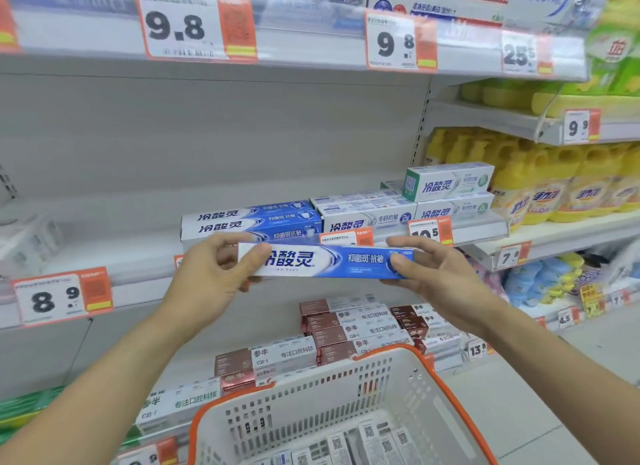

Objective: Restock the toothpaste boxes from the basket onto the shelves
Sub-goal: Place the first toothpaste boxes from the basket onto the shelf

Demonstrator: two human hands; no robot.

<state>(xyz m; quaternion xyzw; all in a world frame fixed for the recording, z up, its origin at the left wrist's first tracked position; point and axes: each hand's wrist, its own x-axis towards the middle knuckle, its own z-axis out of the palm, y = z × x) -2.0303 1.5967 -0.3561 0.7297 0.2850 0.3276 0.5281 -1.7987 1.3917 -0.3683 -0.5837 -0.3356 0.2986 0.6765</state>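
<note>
I hold a blue and white toothpaste box level in front of the middle shelf. My left hand grips its left end and my right hand grips its right end. Just behind it, matching blue boxes lie stacked on that shelf, with white and green boxes to their right. Below my hands is the white basket with an orange rim, and several toothpaste boxes stand on end inside it.
The middle shelf's left part is bare. Red and white toothpaste boxes fill the lower shelf. Yellow detergent bottles stand on the shelves at right. Price tags line the shelf edges. An upper shelf overhangs.
</note>
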